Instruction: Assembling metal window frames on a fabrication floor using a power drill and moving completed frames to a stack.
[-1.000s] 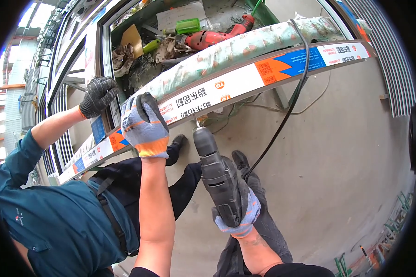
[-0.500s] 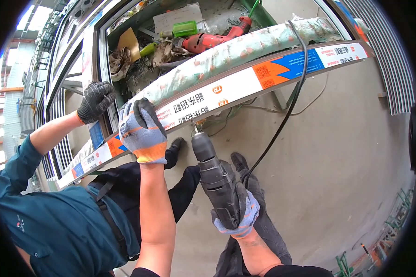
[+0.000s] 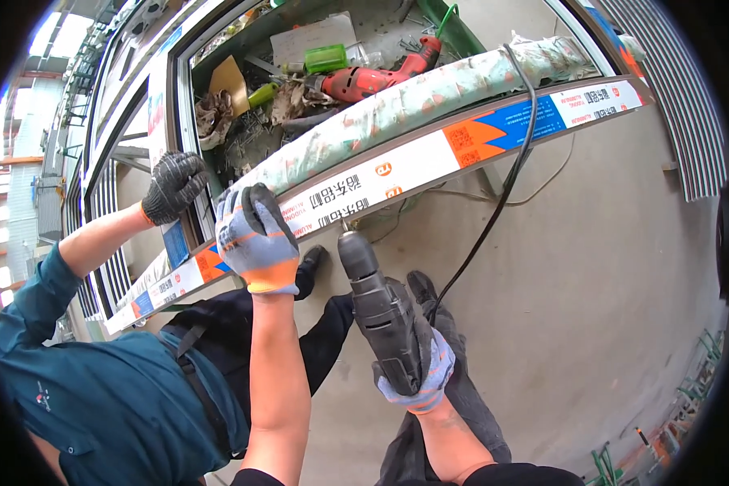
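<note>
My right hand [image 3: 429, 368], in a blue-grey and orange work glove, is wrapped round the rear of a black corded power drill [image 3: 381, 312]. The drill points up and away, its narrow bit at the near edge of a metal frame [image 3: 417, 174] covered in white, blue and orange film. Whether the bit is inside the metal, I cannot tell. My left hand [image 3: 257, 239], gloved alike, is closed over the same frame rail, left of the bit. Beside it a co-worker's hand [image 3: 174, 186] in a dark knitted glove rests by the frame's corner post.
Beyond the rail lies a padded roll [image 3: 389, 109], and behind it a green tray holds a red drill [image 3: 373, 77], a green bottle [image 3: 326, 57] and loose screws. The black cord [image 3: 494, 219] drapes over the rail. The co-worker [image 3: 130, 389] stands close on my left.
The view has shifted slightly, with the rail and my left hand a little further right in the picture. Both hands keep their holds, and the drill bit stays at the rail's edge.
</note>
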A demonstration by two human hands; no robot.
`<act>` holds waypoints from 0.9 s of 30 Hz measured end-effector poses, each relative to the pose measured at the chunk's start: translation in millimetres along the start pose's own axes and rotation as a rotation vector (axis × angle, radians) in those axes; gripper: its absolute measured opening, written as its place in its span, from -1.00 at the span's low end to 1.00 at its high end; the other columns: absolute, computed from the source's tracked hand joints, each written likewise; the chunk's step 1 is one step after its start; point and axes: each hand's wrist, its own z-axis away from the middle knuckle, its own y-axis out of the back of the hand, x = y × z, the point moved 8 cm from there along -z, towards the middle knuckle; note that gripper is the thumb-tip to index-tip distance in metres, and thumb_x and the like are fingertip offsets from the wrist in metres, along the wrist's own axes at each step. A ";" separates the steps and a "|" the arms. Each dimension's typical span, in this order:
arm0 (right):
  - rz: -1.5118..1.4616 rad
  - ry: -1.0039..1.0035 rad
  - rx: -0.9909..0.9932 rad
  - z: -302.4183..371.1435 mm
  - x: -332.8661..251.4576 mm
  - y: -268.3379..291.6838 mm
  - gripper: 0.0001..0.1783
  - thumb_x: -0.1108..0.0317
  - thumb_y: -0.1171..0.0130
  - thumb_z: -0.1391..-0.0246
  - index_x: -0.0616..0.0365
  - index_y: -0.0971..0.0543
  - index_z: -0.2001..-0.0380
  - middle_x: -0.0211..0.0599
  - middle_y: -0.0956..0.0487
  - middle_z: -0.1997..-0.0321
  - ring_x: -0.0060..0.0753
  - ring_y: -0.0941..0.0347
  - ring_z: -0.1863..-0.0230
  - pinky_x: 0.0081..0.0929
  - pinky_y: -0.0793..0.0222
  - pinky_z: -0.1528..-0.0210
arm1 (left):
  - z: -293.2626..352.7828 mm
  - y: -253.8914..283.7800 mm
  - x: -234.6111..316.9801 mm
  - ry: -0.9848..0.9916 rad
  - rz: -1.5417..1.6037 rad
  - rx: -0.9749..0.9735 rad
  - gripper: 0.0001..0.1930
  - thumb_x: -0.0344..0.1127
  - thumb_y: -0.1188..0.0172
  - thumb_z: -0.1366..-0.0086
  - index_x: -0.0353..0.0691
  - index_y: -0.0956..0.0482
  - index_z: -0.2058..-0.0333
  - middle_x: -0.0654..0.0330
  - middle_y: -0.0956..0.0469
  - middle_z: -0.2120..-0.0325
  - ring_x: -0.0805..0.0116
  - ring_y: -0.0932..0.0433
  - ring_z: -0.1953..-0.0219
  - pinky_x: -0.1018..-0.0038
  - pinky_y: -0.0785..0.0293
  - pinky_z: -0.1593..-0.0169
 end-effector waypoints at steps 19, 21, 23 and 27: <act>0.094 0.154 0.052 -8.3 -6.5 -0.5 -0.16 0.32 -0.34 0.40 0.40 -0.31 -0.06 0.00 -0.47 0.16 0.00 -0.48 0.31 -0.19 -0.46 0.27 | -6.9 -5.3 -0.1 -0.015 -0.009 0.031 -0.74 -0.38 0.11 -0.34 -0.36 -0.46 0.50 -0.02 -0.43 0.55 -0.03 -0.43 0.44 0.22 -0.32 0.29; 0.094 0.159 0.044 -12.1 -7.9 -0.2 -0.16 0.31 -0.34 0.40 0.40 -0.31 -0.06 0.01 -0.46 0.15 0.00 -0.47 0.30 -0.19 -0.46 0.28 | -6.2 -5.2 0.3 -0.029 -0.010 0.025 -0.72 -0.37 0.11 -0.35 -0.36 -0.45 0.51 -0.02 -0.43 0.56 -0.03 -0.42 0.44 0.22 -0.32 0.30; -0.004 0.104 0.191 -23.8 -9.0 10.7 -0.57 0.35 -0.34 0.47 0.26 -0.50 0.39 -0.18 -0.46 0.56 -0.08 -0.38 0.60 -0.31 -0.36 0.53 | -5.5 -4.4 0.4 -0.058 -0.007 0.021 -0.70 -0.36 0.13 -0.36 -0.37 -0.45 0.52 -0.03 -0.42 0.58 -0.04 -0.41 0.45 0.23 -0.32 0.31; 0.095 0.183 0.063 -10.8 -10.2 2.1 -0.21 0.33 -0.34 0.39 0.42 -0.34 -0.01 0.00 -0.46 0.17 -0.01 -0.47 0.31 -0.21 -0.46 0.31 | -7.1 -4.3 0.5 0.031 -0.004 -0.034 -0.71 -0.37 0.13 -0.35 -0.36 -0.46 0.52 -0.02 -0.43 0.56 -0.05 -0.42 0.44 0.22 -0.31 0.30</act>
